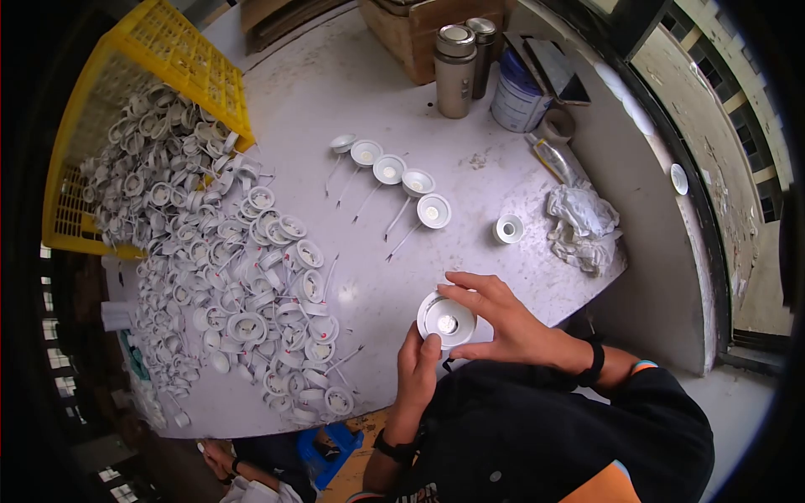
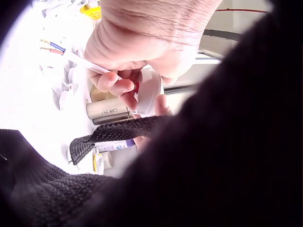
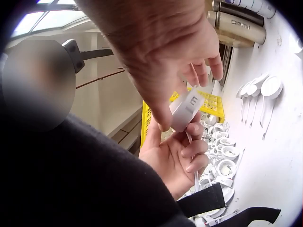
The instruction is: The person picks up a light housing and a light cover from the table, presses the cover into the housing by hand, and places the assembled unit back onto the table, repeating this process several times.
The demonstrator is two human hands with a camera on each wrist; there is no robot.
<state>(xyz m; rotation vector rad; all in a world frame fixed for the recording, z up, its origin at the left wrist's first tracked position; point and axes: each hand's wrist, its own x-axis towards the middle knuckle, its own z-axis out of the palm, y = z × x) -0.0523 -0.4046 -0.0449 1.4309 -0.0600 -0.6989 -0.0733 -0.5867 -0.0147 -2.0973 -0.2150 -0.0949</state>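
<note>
A round white downlight [image 1: 432, 312] with a bright centre is between both hands in the head view. My left hand [image 1: 414, 373] grips it from the near left, thumb on the rim. In the left wrist view, its curled fingers also hold the white cable [image 2: 87, 64], which ends in a blue and a brown wire. My right hand [image 1: 516, 327] spans the other side of the downlight, with index finger and thumb at its rim. Its other fingers reach past the housing [image 3: 187, 111] in the right wrist view.
A big heap of white downlights [image 1: 247, 327] spills from a tipped yellow crate [image 1: 180, 50]. Several downlights [image 1: 389, 170] stand in a row, near a small white cup-shaped piece [image 1: 509, 230]. Behind are flasks [image 1: 454, 75], a tub [image 1: 516, 96] and a crumpled cloth [image 1: 583, 222]. Another person's hand [image 1: 220, 459] shows lower left.
</note>
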